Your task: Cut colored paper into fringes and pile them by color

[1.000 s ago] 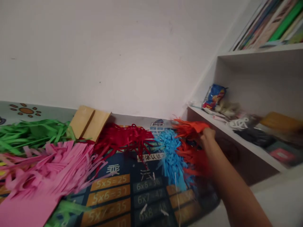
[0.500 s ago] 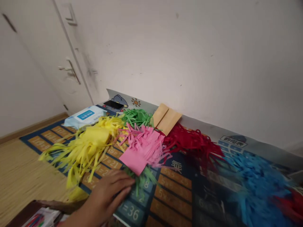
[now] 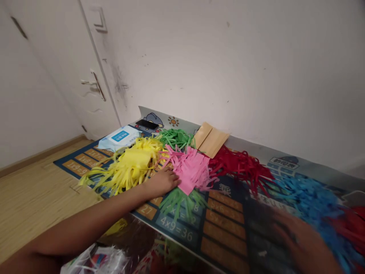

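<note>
My left hand (image 3: pixel 163 183) reaches across the poster, palm down, its fingers laid against the left edge of a pink fringed paper bundle (image 3: pixel 191 169); the thumb is hidden. Beneath the pink bundle, green fringed strips (image 3: pixel 184 205) fan out toward me. A yellow fringed bundle (image 3: pixel 134 161) lies just left of my fingers. Smeared by motion, my right hand (image 3: pixel 305 241) is over the poster at the lower right, beside a blue fringed bundle (image 3: pixel 313 201). Whether it holds anything cannot be made out.
Behind lie another green bundle (image 3: pixel 176 137), brown paper packets (image 3: pixel 211 140), a red bundle (image 3: pixel 242 165), a wipes pack (image 3: pixel 119 137) and a dark phone (image 3: pixel 147 124). The multiplication poster (image 3: pixel 176 230) curls up against the wall. Plastic-wrapped items (image 3: pixel 98 260) sit below its front edge.
My left hand has moved forward from the green strips to the pink bundle's edge. The green strips show more widely. My right hand has come into view at the right. The view has shifted slightly.
</note>
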A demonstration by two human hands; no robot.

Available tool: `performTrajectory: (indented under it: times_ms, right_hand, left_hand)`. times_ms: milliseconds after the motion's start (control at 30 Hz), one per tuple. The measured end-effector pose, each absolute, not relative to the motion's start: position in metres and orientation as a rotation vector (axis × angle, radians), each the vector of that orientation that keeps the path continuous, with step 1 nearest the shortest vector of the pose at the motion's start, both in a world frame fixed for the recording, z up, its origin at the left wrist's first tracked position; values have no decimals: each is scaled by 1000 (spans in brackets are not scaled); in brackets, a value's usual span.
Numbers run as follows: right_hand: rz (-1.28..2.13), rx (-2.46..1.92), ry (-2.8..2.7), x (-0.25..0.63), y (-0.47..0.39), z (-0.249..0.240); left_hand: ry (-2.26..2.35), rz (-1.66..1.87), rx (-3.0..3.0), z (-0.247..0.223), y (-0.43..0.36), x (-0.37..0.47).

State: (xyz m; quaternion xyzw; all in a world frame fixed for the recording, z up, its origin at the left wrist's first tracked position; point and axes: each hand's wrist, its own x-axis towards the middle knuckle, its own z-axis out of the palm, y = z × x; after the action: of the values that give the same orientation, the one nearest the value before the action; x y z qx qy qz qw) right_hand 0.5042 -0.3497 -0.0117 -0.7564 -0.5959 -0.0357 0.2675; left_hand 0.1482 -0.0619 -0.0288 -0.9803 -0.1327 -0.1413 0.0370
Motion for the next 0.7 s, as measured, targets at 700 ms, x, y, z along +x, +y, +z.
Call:
performTrajectory:
  times_ms: [700]
  right_hand:
    - [-215, -1270, -1307, 313, -291, 98]
  left_hand:
    - [-1232, -3424, -2970, 120, -128, 157]
